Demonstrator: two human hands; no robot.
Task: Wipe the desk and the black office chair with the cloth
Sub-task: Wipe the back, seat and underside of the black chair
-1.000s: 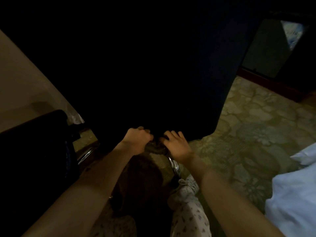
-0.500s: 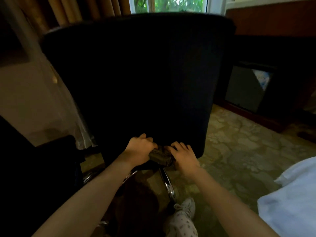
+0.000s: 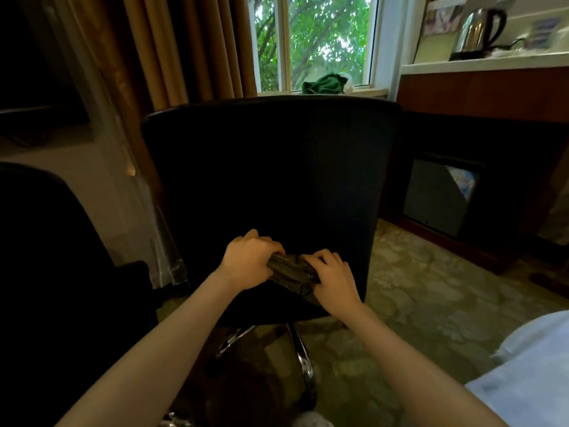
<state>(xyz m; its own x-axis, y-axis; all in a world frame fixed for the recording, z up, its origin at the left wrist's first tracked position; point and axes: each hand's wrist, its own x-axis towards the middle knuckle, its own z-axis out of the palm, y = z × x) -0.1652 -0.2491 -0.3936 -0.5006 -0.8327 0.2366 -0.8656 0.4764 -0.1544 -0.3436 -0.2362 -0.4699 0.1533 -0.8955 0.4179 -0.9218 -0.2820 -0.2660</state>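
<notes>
Cloth (image 3: pixel 291 269) — between both gripping hands

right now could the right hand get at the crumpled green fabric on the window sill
Probably not: the black office chair's tall back stands between the right hand and the green fabric, and that hand is on the dark cloth.

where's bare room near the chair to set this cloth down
Freest: the patterned carpet between the black office chair's right edge, the dark cabinet and the white bedding. Crowded: the counter around the kettle, and under the chair, where chrome legs spread. The left hand and right hand grip the cloth.
</notes>
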